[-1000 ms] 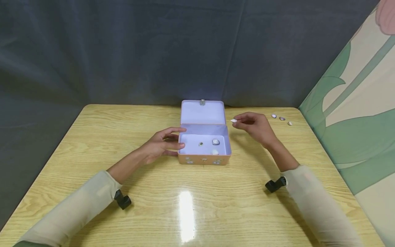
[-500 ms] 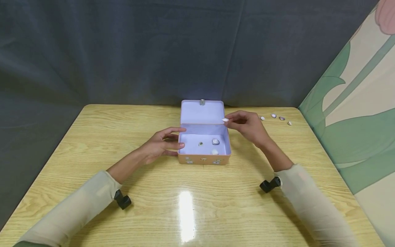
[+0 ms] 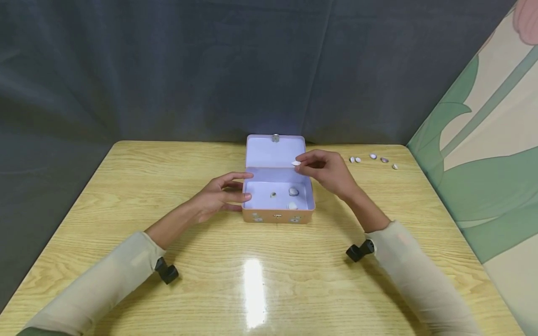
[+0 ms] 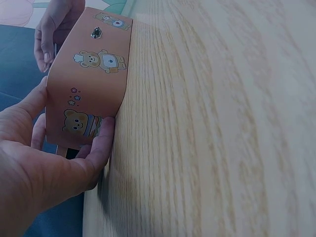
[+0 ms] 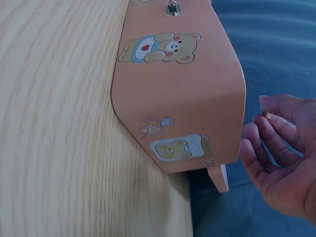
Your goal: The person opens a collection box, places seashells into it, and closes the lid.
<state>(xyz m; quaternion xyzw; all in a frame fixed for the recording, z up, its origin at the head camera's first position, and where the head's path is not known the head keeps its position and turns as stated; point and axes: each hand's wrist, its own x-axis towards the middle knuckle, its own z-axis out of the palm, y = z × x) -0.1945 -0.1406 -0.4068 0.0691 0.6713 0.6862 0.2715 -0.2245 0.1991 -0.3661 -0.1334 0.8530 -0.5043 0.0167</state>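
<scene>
An orange tin box (image 3: 260, 216) with a lavender inside and printed bears stands on the table, its lid (image 3: 273, 151) raised at the back. My left hand (image 3: 216, 197) holds the box's left end, with fingertips over the rim. Above the box's back right part, my right hand (image 3: 328, 170) pinches a small white seashell (image 3: 296, 163) between thumb and fingertips. Inside the box lie a shell (image 3: 293, 192), a white shell (image 3: 292, 206) and a smaller dark-centred piece (image 3: 273, 195). In the right wrist view, the fingers largely hide the pinched shell.
Several small shells (image 3: 372, 156) lie in a loose row at the table's back right. The wooden table (image 3: 201, 280) extends around the box. A dark curtain (image 3: 210, 70) hangs behind, and a flower-patterned panel (image 3: 500, 163) borders the right side.
My right hand has moved left with the pinched shell, from beside the box to above it, uncovering two white shells on the table. The left hand and box have stayed put.
</scene>
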